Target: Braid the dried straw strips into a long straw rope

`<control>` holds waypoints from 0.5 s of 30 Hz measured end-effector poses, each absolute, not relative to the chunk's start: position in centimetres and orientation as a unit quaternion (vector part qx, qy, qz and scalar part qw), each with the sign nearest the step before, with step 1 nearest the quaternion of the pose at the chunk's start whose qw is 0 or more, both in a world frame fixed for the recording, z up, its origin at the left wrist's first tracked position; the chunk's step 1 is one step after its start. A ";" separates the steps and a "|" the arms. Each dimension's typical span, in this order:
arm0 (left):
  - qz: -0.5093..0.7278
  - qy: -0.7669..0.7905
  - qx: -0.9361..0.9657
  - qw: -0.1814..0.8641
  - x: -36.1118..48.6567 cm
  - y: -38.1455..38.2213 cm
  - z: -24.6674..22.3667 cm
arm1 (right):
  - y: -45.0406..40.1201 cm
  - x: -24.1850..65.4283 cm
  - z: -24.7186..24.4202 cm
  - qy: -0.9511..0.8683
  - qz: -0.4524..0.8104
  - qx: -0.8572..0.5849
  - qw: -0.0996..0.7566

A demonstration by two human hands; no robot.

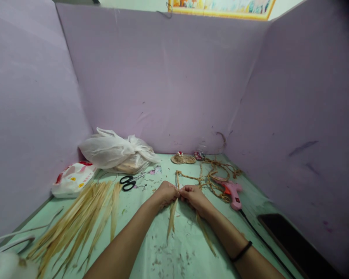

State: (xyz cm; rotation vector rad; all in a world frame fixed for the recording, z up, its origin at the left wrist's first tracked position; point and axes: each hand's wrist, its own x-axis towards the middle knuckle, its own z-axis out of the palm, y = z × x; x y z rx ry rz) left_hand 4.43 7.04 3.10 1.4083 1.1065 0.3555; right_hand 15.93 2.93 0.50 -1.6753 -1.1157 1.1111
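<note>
My left hand (168,193) and my right hand (192,195) meet at the middle of the table, fingertips pinched close together. Between them runs a thin twisted straw cord (178,179), gripped by both. Loose straw ends (171,219) hang below the left fingers, and another strand (206,234) trails under my right wrist. Beyond the hands the cord continues right into a tangled heap of straw rope (218,174). Behind it lies a small woven straw sandal shape (183,159) with red and white beads.
Left lie flat dry straw strips (78,217), black-handled scissors (128,183), a tissue pack (74,180) and a white plastic bag (116,149). Right are a pink glue gun (235,195) with a black cord and a dark flat phone-like slab (296,244). Lilac panels (163,77) enclose the green table (174,255).
</note>
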 end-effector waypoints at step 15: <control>0.155 0.471 0.612 0.616 4.4 7.3 2.8 | 3.0 16.1 0.3 -0.440 0.448 -0.655 0.419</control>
